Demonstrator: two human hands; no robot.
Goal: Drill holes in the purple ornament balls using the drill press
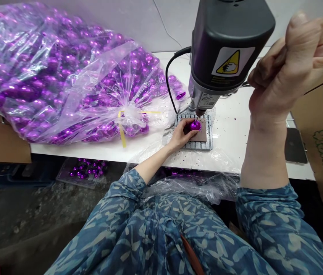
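Observation:
My left hand (182, 134) pinches a shiny purple ball (196, 125) between thumb and fingers. The ball rests on a brown board (202, 136) over the slotted metal base (210, 142) of a drill press (231, 42). Right above the ball, the drill bit (197, 118) reaches down to its top; whether it has entered cannot be seen. Raised at the right of the machine, my right hand (296, 67) is closed in a fist around the drill press lever, which the fingers almost wholly hide.
A big clear bag (64, 76) of purple balls, knotted, fills the left of the white table (230, 149). Dark shavings lie around the base. A phone (295, 146) and a cardboard box (322, 126) are at right. Below, a clear tray (87, 168) holds purple balls.

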